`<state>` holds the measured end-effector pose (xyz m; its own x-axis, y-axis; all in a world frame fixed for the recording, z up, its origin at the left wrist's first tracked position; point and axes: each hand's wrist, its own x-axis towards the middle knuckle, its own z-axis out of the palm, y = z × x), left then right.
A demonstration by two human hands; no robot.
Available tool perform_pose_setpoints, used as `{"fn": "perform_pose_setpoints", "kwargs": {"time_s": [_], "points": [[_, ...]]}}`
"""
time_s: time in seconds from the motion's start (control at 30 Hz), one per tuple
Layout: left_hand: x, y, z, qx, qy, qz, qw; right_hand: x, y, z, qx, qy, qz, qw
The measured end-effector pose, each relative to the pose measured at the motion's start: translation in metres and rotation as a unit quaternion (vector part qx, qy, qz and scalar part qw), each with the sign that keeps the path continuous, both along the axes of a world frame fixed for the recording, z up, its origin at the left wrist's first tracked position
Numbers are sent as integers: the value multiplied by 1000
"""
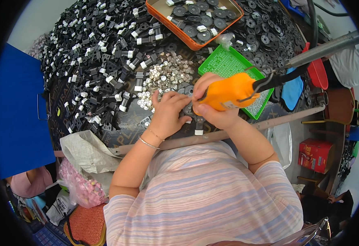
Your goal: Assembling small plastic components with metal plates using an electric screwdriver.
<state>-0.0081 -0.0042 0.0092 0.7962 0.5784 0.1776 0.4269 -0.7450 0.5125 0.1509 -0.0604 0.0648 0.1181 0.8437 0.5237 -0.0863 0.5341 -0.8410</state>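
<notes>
Right hand (pixel 220 117) wraps tight round the orange driver (pixel 233 90), apparently fastening, left hand (pixel 167 112) at a dark disc (pixel 187 109), pinch unclear, next move calling for steady alignment!

I monitor one head-worn fisheye, left unit of pair. Lens sits above wearer's side of tabletop (pixel 126 128), facing steeply down and forward. Striped shirt (pixel 204 188) fills lower centre, close beneath lens. Left hand (pixel 169 112) and right hand (pixel 216 110) appear near mid-frame, just past near edge. Pipe (pixel 179 141) along that edge crosses view, climbing rightward. Tabletop runs out of frame at top. Red box (pixel 315 156), beyond near right corner, stands farther off. Black rim rounds both sides.
</notes>
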Motion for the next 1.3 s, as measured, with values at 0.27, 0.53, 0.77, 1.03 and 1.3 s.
{"fn": "perform_pose_setpoints", "kwargs": {"time_s": [0.27, 0.53, 0.77, 1.03, 1.3], "points": [[5, 2, -11, 9, -2, 5, 1000, -4, 2, -7, -33, -50, 3, 998], [8, -1, -9, 18, -16, 17, 1000, 1, 10, -5, -5, -52, 29, 998], [1, 1, 2, -5, 25, 28, 999, 64, 3, 24, 51, 109, 17, 993], [10, 19, 14, -35, 13, 37, 999, 100, -5, -8, 44, 120, -135, 983], [64, 39, 1, 15, 103, -43, 994, 99, -5, -8, 39, 118, -160, 979]]}}
